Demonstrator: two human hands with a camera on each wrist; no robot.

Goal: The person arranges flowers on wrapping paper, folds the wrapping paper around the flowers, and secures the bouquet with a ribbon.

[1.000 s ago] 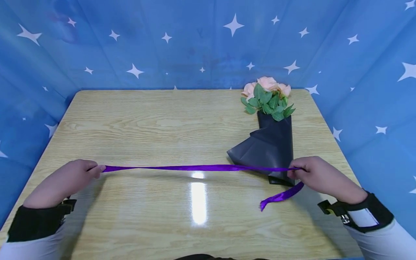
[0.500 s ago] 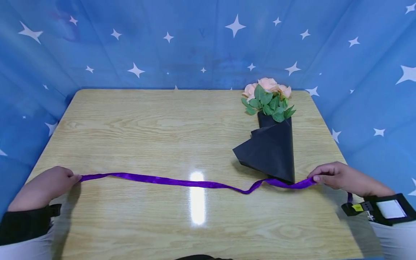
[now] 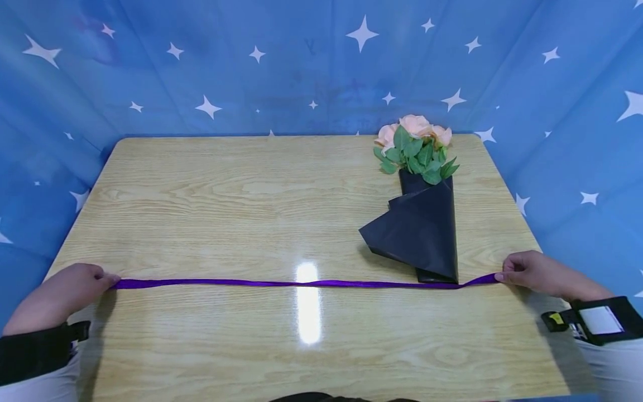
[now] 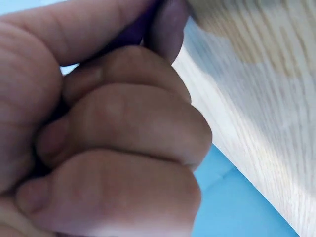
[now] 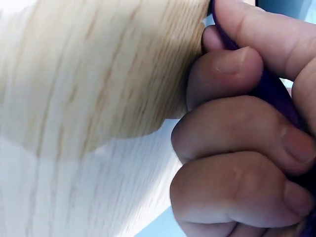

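A long purple ribbon [image 3: 226, 282] stretches nearly straight across the front half of the table in the head view. My left hand [image 3: 75, 290] pinches it at the table's left side; in the left wrist view, a bit of purple shows between thumb and forefinger, with the other fingers [image 4: 128, 123] curled. At the right side, my right hand [image 3: 545, 273] pinches the ribbon, and its tail runs through the palm in the right wrist view [image 5: 276, 94]. The ribbon passes along the lower end of a bouquet's black wrapping paper [image 3: 422, 234].
Pale pink roses [image 3: 417, 127] with green leaves [image 3: 417, 153] top the bouquet, which lies at the right of the wood-grain table [image 3: 226, 195]. A blue curtain with white stars [image 3: 281, 72] hangs behind and beside the table.
Both hands have moved outward and lower. My right hand has slid along the ribbon to the right of the bouquet. The ribbon sagged in a wave and is now pulled straight below the wrapping.
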